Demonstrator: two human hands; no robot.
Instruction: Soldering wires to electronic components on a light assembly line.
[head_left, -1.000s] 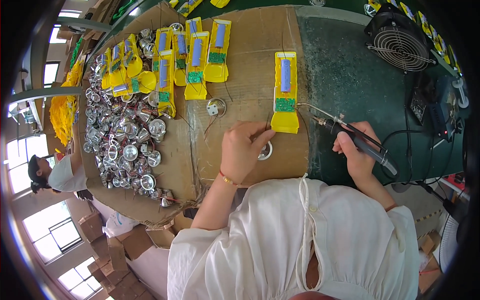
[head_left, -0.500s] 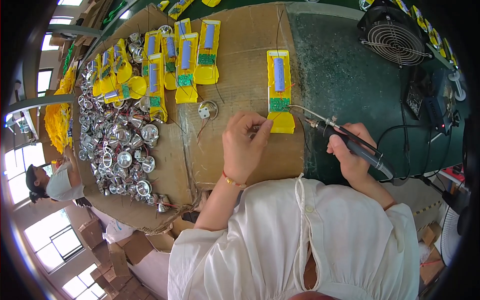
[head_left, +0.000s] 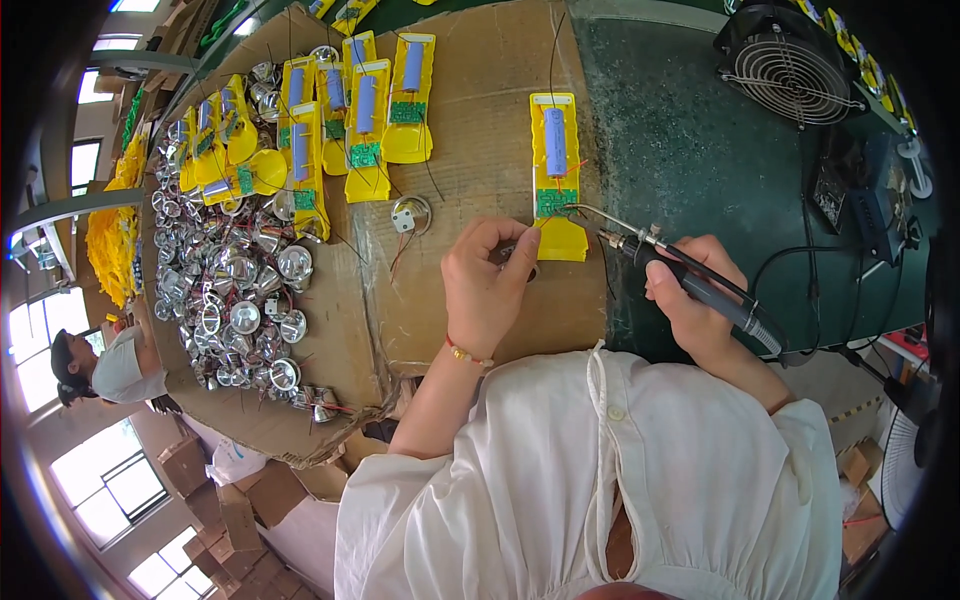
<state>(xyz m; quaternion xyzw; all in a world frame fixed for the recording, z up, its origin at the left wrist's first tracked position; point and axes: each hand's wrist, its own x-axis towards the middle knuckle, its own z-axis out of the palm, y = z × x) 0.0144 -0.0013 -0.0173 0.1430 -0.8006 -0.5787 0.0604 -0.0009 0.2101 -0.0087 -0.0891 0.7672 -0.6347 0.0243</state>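
A yellow plastic housing (head_left: 562, 240) lies upright before me, with a purple cylindrical battery cell (head_left: 556, 143) and a small green circuit board (head_left: 555, 203) in it. My right hand (head_left: 705, 305) grips a soldering iron (head_left: 700, 288) with a thin curved metal tube along it. The tube's end is at the board's right edge. My left hand (head_left: 487, 285), thumb and forefinger pinched, is at the housing's lower left edge; a thin wire (head_left: 543, 224) seems to run from its fingertips toward the board. Something dark shows behind those fingers, mostly hidden.
Left of my hands lies a lone silver reflector cup (head_left: 411, 215) with wires. Farther left are a heap of reflector cups (head_left: 245, 318) and several wired yellow housings (head_left: 366, 130) on cardboard (head_left: 480, 100). A black fan (head_left: 785, 80) stands back right; cables hang near the iron.
My left fingers have closed in slightly, and a dark edge now shows behind them. The iron and its tube have shifted a little left. The whole view has moved slightly.
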